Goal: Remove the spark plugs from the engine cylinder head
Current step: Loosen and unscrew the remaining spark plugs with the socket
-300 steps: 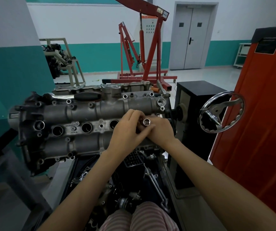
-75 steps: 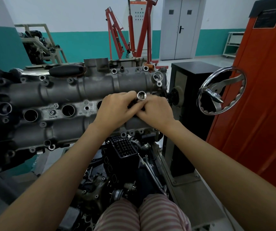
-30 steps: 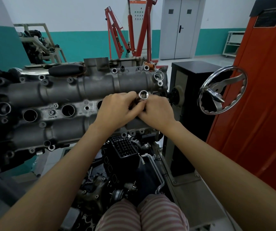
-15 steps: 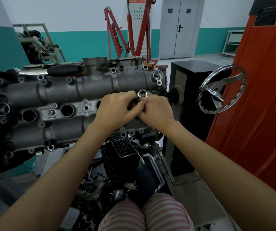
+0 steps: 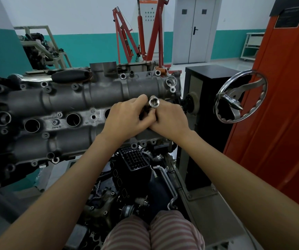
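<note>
A grey cylinder head (image 5: 69,100) is mounted on a stand, its face turned toward me, with round plug wells (image 5: 73,120) in a row. Both hands meet over the right end of that row. A shiny spark plug socket (image 5: 153,102) sticks out between them, its open end facing me. My left hand (image 5: 127,118) grips the socket's body with curled fingers. My right hand (image 5: 170,120) grips it from the right side. The rightmost well and any plug are hidden behind my hands.
A chrome handwheel (image 5: 240,96) on a black stand box (image 5: 204,91) sits right of the head. An orange cabinet (image 5: 285,105) fills the right side. Loose engine parts and a black grille piece (image 5: 132,157) lie below. A red engine hoist (image 5: 145,33) stands behind.
Both hands stay clasped on the socket at the same well; the socket's open end shifts slightly between frames. Since ten seconds ago my view moved closer to the head.
</note>
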`<state>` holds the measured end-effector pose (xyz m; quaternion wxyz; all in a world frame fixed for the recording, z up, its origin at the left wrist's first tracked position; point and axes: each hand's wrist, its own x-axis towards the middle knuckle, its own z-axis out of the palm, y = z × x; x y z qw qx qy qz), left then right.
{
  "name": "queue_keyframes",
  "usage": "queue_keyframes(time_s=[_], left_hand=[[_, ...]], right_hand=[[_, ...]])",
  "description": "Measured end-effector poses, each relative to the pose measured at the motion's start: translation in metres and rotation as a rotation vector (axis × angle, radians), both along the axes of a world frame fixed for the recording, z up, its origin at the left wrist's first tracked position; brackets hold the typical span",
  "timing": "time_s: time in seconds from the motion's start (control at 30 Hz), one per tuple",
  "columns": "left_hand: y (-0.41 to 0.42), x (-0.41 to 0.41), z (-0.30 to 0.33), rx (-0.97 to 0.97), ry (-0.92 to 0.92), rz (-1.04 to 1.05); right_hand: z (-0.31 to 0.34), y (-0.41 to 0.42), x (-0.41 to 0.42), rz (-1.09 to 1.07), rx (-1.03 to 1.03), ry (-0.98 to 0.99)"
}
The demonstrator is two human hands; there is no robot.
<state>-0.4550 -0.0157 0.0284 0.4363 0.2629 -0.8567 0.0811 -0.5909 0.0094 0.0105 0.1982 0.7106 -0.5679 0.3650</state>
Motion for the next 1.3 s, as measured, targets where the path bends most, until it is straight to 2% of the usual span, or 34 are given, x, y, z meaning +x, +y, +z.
queue_keyframes(time_s=[0.93,1.13,1.3], left_hand=[[-0.0018,-0.0008,-0.0011,-0.031,0.011,0.01],[-0.0023,-0.0006,-0.0014,-0.091,-0.002,0.004],[-0.0028,0.0006,-0.0013,-0.091,0.007,0.017]], right_hand=[[0.0014,0.0022,0.0017,-0.031,-0.01,0.012],[0.0045,0.0051,0.0042,-0.003,-0.079,-0.042],[0.0054,0.0064,0.0043,0.012,-0.053,-0.075]])
